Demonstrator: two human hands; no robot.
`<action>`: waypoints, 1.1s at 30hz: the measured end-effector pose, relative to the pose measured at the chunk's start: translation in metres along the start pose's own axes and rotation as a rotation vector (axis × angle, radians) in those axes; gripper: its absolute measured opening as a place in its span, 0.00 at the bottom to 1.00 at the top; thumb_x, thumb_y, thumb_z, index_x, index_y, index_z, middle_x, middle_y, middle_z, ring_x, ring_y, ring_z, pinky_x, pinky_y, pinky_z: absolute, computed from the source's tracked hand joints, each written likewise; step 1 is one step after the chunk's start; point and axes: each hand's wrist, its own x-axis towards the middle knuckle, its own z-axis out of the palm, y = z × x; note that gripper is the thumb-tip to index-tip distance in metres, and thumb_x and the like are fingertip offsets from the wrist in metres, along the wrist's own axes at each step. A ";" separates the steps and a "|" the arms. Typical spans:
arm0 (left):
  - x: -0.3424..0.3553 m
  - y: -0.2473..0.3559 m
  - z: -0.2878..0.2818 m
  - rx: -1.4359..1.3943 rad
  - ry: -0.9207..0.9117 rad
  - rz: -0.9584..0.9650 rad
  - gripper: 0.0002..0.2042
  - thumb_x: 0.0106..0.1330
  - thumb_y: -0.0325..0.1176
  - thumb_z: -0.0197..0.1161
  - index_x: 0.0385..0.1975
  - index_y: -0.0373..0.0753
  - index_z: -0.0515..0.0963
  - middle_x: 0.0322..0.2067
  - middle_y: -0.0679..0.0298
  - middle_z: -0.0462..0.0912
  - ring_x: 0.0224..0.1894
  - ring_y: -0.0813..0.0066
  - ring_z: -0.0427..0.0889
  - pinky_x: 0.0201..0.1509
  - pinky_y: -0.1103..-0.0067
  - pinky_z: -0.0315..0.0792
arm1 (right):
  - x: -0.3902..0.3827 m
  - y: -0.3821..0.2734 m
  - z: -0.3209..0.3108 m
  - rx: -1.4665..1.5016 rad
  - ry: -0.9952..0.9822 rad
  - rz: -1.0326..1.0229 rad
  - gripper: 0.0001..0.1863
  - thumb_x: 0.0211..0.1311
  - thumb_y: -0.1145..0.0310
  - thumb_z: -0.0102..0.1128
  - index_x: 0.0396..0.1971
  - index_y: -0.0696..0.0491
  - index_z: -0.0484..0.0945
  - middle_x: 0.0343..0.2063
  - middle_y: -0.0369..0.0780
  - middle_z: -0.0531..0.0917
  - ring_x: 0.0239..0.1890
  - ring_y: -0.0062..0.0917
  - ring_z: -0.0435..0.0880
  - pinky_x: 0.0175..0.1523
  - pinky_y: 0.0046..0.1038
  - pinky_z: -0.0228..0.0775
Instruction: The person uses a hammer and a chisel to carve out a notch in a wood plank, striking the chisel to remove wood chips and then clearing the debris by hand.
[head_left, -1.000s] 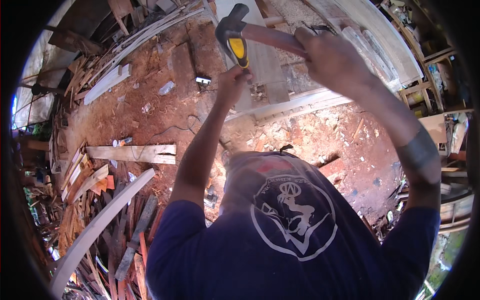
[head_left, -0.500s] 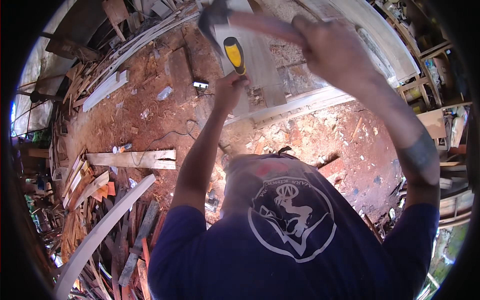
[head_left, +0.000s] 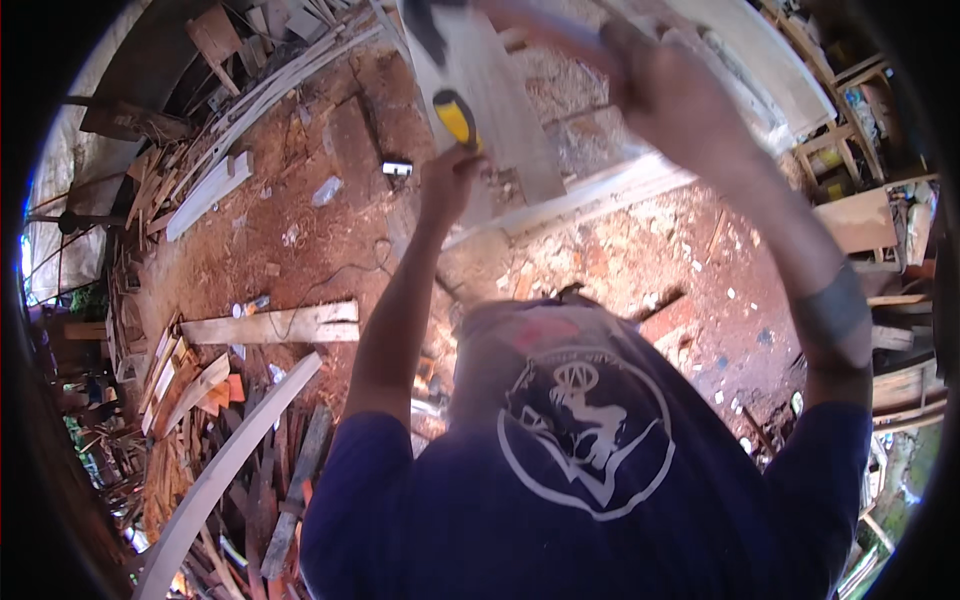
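Observation:
My left hand [head_left: 447,180] is closed around the lower part of a chisel [head_left: 459,120] with a yellow and black handle. The handle tilts up and to the left; its blade is hidden by the hand. A pale wooden board [head_left: 505,95] lies beneath and beyond it. At upper right, my right hand [head_left: 685,100] grips a hammer [head_left: 550,32] by its reddish-brown handle. The dark hammer head, blurred by motion, is above and slightly left of the chisel's butt, with a gap between them in the picture.
A long pale timber [head_left: 600,198] lies across just this side of the board. Scrap wood [head_left: 250,480] is heaped at lower left, near a split plank [head_left: 270,324] and a thin cable [head_left: 345,268]. Cluttered wooden shelving [head_left: 850,165] stands at right. Shavings litter the reddish ground.
The hammer has shifted slightly up in the picture, its head partly past the top edge. My left hand and the chisel appear slightly further left, and the whole view has shifted a little.

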 end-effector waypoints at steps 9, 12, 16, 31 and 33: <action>0.032 0.045 -0.008 -0.547 -0.098 -0.037 0.08 0.73 0.17 0.55 0.45 0.36 0.65 0.38 0.53 0.85 0.44 0.68 0.88 0.50 0.72 0.84 | -0.006 -0.040 -0.069 0.324 0.240 0.273 0.09 0.57 0.76 0.59 0.38 0.62 0.76 0.22 0.44 0.77 0.28 0.29 0.79 0.39 0.34 0.71; 0.034 0.025 0.000 -0.303 -0.100 0.068 0.08 0.72 0.17 0.56 0.44 0.35 0.66 0.37 0.54 0.86 0.43 0.69 0.88 0.51 0.74 0.82 | -0.016 -0.037 -0.062 0.289 0.132 0.309 0.10 0.57 0.74 0.60 0.37 0.62 0.76 0.23 0.48 0.78 0.30 0.33 0.80 0.40 0.36 0.71; 0.036 0.011 0.008 -0.260 -0.131 0.123 0.08 0.72 0.17 0.57 0.44 0.36 0.67 0.36 0.55 0.86 0.43 0.70 0.87 0.51 0.76 0.80 | -0.024 -0.029 -0.057 0.284 0.054 0.349 0.12 0.56 0.73 0.61 0.37 0.63 0.75 0.25 0.52 0.80 0.32 0.39 0.83 0.42 0.39 0.72; 0.025 0.020 0.007 -0.157 -0.160 0.122 0.05 0.71 0.18 0.58 0.41 0.33 0.71 0.35 0.60 0.85 0.41 0.72 0.86 0.51 0.75 0.79 | -0.029 -0.028 -0.055 0.311 -0.002 0.314 0.11 0.57 0.73 0.60 0.39 0.62 0.76 0.29 0.59 0.82 0.38 0.52 0.85 0.44 0.43 0.74; 0.023 0.015 0.007 -0.228 -0.073 0.190 0.04 0.69 0.22 0.63 0.39 0.31 0.78 0.32 0.60 0.89 0.37 0.74 0.88 0.44 0.77 0.80 | -0.026 -0.021 -0.053 0.368 -0.050 0.327 0.11 0.57 0.74 0.59 0.39 0.62 0.76 0.28 0.59 0.82 0.38 0.53 0.85 0.44 0.44 0.74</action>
